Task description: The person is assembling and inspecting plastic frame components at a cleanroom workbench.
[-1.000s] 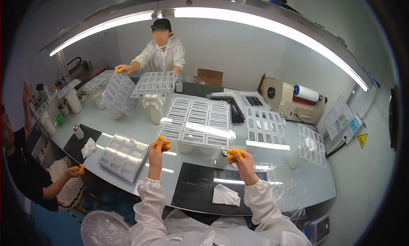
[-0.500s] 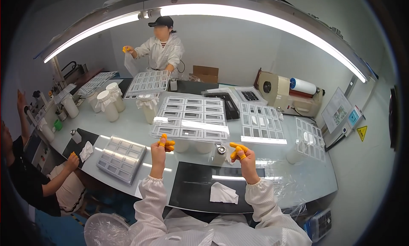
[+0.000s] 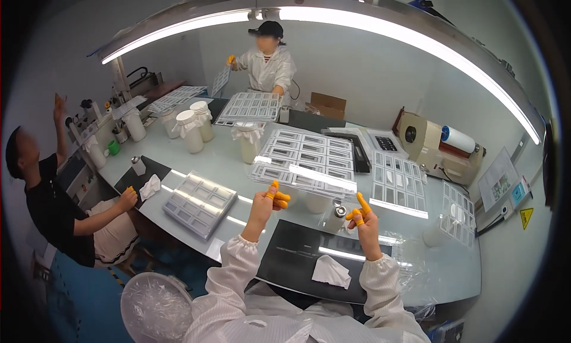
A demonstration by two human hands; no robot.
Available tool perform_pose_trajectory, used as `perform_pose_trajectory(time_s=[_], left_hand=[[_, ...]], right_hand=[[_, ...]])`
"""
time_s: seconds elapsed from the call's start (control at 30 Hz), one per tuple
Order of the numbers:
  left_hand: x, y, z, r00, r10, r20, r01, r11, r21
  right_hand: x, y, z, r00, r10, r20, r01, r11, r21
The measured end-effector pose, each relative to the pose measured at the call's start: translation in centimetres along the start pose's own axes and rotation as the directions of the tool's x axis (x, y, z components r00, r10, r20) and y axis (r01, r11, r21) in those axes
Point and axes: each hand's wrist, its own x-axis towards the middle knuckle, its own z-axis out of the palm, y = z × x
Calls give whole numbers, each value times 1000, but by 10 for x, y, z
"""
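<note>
two hands [image 3: 262, 208] [image 3: 367, 225], fingers [image 3: 281, 204] near gridded panels [image 3: 310, 157], grip unclear, glossy table [image 3: 453, 274] below, pale walls [image 3: 369, 60] beyond

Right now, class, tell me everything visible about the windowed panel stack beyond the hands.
The windowed panel stack looks like clear plastic with rows of pale rectangular frames. It lies roughly level, raised above the table, a pale support beneath. Light glares across its near part. Whether the left hand or right hand touches it is unclear.

Left hand [image 3: 263, 206] and right hand [image 3: 367, 225] raised apart, both partly curled
</note>
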Motion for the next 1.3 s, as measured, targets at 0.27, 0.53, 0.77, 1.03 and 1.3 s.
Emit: perform_pose_trajectory(time_s=[0.27,0.53,0.77,1.03,1.3], left_hand=[[-146,133,5,563,800,207,-600,568,-563],[-215,229,-9,395,317,862,323,831,-454],[-208,203,-26,209,684,699,53,706,-706],[-223,225,-54,396,603,692,-31,762,-647],[-251,217,-54,482,688,542,-89,654,-751]], right_hand=[[-9,7,13,999,-21,-27,24,995,94],[-54,28,25,991,80,-108,-64,987,149],[-72,39,27,984,130,-126,-114,986,121],[-70,33,58,990,127,-53,-120,986,118],[-72,25,79,993,119,-17,-117,991,66]])
